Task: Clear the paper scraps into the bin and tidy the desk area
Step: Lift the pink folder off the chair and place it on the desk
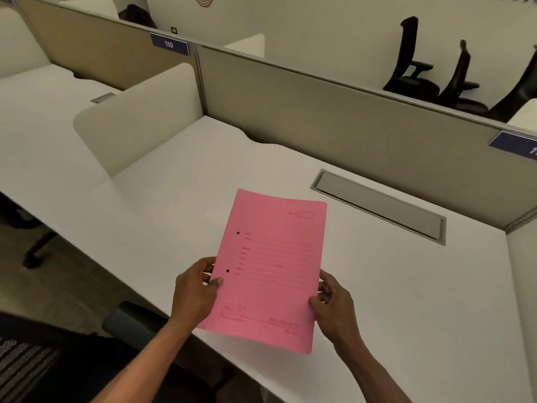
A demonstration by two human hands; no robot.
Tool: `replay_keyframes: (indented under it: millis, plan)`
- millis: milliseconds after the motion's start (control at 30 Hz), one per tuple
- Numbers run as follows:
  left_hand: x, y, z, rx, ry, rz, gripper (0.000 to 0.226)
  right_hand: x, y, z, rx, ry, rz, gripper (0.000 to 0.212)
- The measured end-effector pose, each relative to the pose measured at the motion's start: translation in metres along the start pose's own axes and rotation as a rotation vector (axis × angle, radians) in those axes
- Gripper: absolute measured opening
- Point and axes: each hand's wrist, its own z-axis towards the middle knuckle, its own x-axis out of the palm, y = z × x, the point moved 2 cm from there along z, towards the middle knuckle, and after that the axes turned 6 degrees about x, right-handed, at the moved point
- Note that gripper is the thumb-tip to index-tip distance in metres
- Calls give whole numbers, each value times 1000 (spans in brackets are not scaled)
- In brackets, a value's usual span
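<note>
Holding pink folder (pixel 268 269), both hands, over desk (pixel 392 286)

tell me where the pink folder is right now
In the head view the pink folder is low and central, held over the white desk's near edge by the left hand and right hand.

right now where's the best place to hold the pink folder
By its two long side edges near the bottom, one from each side, as the left hand and right hand do now. The pink folder is thin, flat and floppy, so two-sided support keeps it from sagging.
</note>
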Motion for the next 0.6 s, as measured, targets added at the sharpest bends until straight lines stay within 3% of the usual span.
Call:
replay_keyframes:
  millis: [267, 600]
  plan:
    - [41, -22, 122, 11, -16, 83, 45, 5, 10, 111, -50, 28, 27, 84]
    - [95, -44, 280, 24, -5, 155, 39, 16, 35, 257, -14, 7, 10, 68]
